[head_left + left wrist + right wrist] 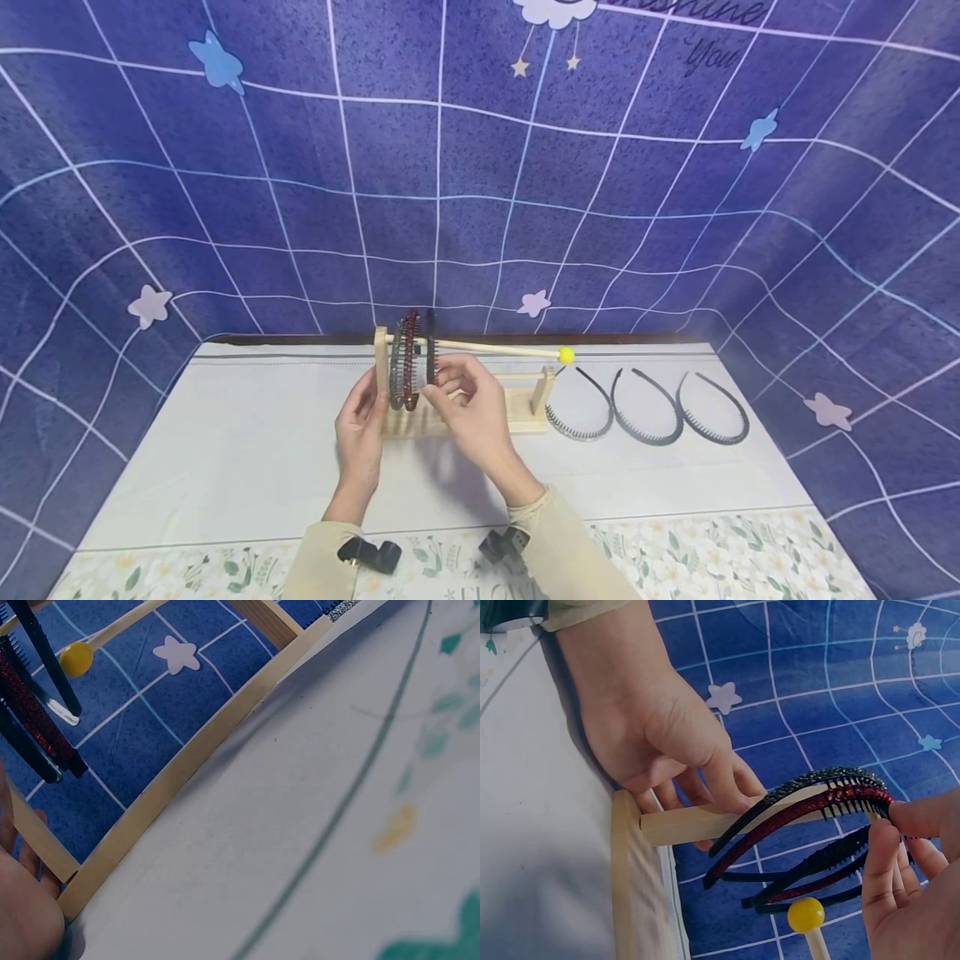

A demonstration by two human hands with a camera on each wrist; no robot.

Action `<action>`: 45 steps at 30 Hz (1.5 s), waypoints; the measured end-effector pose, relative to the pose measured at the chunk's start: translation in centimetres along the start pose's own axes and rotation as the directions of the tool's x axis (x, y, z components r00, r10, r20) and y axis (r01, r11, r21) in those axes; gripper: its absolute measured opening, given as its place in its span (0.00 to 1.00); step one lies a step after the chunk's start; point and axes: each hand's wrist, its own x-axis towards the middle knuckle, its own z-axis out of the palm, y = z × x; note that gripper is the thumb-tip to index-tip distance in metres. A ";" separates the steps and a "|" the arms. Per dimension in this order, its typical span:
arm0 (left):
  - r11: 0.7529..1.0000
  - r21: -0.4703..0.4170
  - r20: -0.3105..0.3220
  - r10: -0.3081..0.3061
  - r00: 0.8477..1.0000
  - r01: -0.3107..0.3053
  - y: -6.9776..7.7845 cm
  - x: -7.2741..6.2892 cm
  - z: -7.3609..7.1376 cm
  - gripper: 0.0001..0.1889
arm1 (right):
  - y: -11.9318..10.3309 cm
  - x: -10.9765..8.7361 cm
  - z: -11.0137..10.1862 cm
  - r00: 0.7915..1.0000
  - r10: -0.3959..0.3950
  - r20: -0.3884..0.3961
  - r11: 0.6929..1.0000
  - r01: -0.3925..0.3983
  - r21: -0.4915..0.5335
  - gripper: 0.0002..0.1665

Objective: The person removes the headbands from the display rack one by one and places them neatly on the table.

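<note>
A wooden stand (pixel 381 367) rises from the table, its upper rod (pixel 498 347) ending in a yellow ball (pixel 566 356). Around the rod hang a dark glittery headband (pixel 810 778), a red glittery headband (pixel 410 358) and a black headband (pixel 431 333), all toothed inside. My left hand (pixel 358 437) grips the stand's left post, thumb in front and fingers behind. Just right of the red band, my right hand (pixel 480 417) pinches the black headband between thumb and fingers. In the right wrist view, the right fingertips partly hide the bands' ends.
Three more headbands lie in a row right of the stand: a silvery one (pixel 581 435), a dark grey one (pixel 648 439) and a black one (pixel 731 437). A shorter post (pixel 542 396) carries the lower rod. A blue curtain (pixel 480 208) stands behind the table.
</note>
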 end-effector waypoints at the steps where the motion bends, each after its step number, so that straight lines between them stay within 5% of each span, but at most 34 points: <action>1: 1.000 0.004 0.000 0.001 1.000 -0.001 -0.1 0.0 0.0 0.25 | 0.0 0.0 0.0 1.000 0.002 -0.002 1.000 -0.002 0.005 0.21; 20: 1.000 0.014 0.011 0.011 1.000 -0.011 0.0 0.0 -0.2 0.25 | -1.1 0.0 -0.8 0.996 -0.047 -0.070 0.988 0.056 0.144 0.20; 45: 1.000 0.020 0.029 0.020 0.999 -0.021 0.0 0.2 -0.1 0.25 | -1.8 0.0 -3.4 0.984 -0.105 -0.141 0.982 0.126 0.144 0.20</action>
